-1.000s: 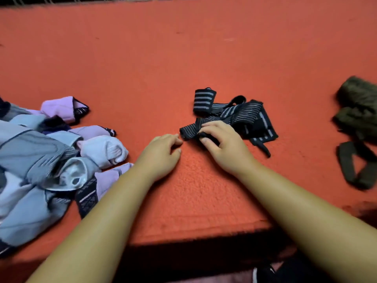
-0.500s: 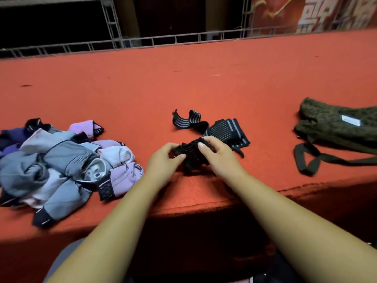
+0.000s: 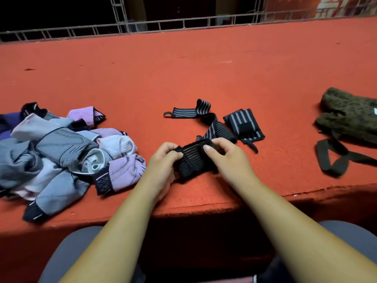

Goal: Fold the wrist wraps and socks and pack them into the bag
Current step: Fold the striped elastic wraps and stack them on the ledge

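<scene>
Black wrist wrap [image 3: 193,161] — bunched before — now stretched between left hand [image 3: 163,162], right hand [image 3: 231,159].

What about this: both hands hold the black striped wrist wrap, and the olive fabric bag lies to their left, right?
No: the head view shows the olive fabric bag to their right. Left hand and right hand do hold the black striped wrist wrap.

Red carpeted platform [image 3: 204,68], nap rough along the near edge. Metal lattice rail [image 3: 183,25] runs the far edge (darkness beyond). Red banner [image 3: 336,7] behind the far right corner.
</scene>
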